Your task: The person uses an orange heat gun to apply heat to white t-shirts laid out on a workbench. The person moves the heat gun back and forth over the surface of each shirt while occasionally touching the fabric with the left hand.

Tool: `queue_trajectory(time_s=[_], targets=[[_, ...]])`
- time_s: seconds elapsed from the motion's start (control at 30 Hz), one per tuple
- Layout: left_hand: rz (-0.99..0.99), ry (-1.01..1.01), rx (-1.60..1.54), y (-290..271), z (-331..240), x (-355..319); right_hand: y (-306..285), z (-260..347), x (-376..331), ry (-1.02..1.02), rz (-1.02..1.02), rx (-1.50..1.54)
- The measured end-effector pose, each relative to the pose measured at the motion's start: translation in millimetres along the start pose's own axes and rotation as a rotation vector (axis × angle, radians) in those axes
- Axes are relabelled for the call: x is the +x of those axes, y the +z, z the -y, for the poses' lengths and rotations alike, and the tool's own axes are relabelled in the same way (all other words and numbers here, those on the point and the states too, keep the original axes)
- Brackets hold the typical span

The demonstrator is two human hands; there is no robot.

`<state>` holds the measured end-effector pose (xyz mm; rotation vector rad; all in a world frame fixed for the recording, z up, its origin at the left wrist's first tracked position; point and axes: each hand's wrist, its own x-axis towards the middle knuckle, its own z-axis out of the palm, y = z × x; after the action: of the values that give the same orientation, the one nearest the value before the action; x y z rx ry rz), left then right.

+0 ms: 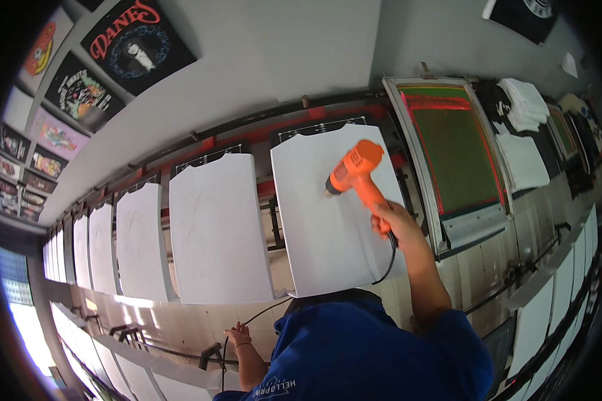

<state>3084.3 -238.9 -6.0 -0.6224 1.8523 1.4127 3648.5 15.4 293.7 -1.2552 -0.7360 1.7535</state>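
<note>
An orange heat gun [358,174] is held by its handle in my right hand [398,226], with the fingers wrapped around it. Its dark nozzle points down and left, over a white shirt [321,227] spread flat on a printing board. Whether the nozzle touches the cloth, I cannot tell. From the handle's lower end a black power cord [389,264] hangs down across the board's near edge. Low and to the left, my left hand [239,334] is closed around a stretch of that dark cord, away from the boards.
More white shirts [217,227] lie on boards in a row toward the left. A framed printing screen [451,147] with green mesh stands to the right. Beyond it are folded white cloths [523,160]. Another row of white boards [548,314] runs behind me.
</note>
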Motion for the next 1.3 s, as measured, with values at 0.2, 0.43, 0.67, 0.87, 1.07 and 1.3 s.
queue_trajectory(time_s=[0.2,0.43,0.67,0.87,1.07,1.3], targets=[[0.094,-0.09,-0.223,-48.6,25.5,3.4,22.9,54.7,111.1,-0.082,-0.002,-0.214],[-0.148,-0.176,-0.242,-73.7,89.8,21.0,32.0,50.3,161.6,-0.044,-0.027,-0.455],[-0.122,-0.098,0.01,-83.6,83.4,44.2,42.3,46.2,162.5,0.037,-0.052,-0.445],[-0.231,-0.046,-0.058,-21.7,63.8,48.4,52.2,37.4,175.5,-0.03,0.01,-0.443],[-0.192,-0.012,-0.022,-13.5,62.3,51.3,53.5,38.7,168.4,0.039,0.009,-0.479],[-0.291,0.013,0.063,-27.8,76.6,51.9,54.7,42.4,129.5,0.108,0.067,-0.527]])
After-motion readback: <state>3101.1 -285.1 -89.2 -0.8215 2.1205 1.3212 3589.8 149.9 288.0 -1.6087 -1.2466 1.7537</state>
